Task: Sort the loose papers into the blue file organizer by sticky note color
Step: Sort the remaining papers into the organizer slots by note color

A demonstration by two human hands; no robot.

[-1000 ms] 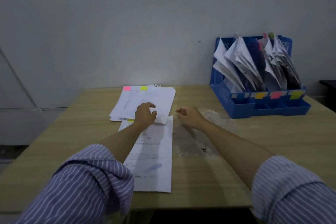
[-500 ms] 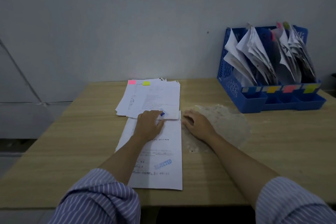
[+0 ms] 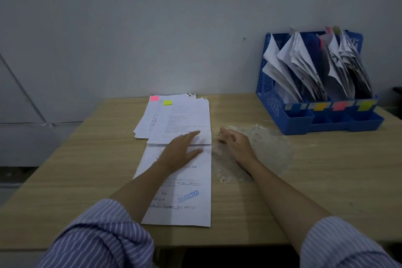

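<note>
A stack of loose papers (image 3: 178,119) lies at the back middle of the table, with a pink sticky note (image 3: 154,98) and a yellow-green sticky note (image 3: 167,102) at its far edge. A single sheet (image 3: 187,193) with a blue stamp lies nearer me. My left hand (image 3: 180,150) rests flat with straight fingers across the stack's near edge and the single sheet. My right hand (image 3: 235,143) lies just right of the papers on the table, fingers loosely bent, holding nothing. The blue file organizer (image 3: 289,115) stands at the back right, full of papers, with coloured labels on its front.
The wooden table (image 3: 87,169) has a pale worn patch (image 3: 261,150) under and beside my right hand. A grey wall runs behind the table. The table's left edge drops to a grey floor.
My left hand has flattened and slid a little toward me over the papers. The right hand has stayed beside them. The view has shifted so the organizer sits further right.
</note>
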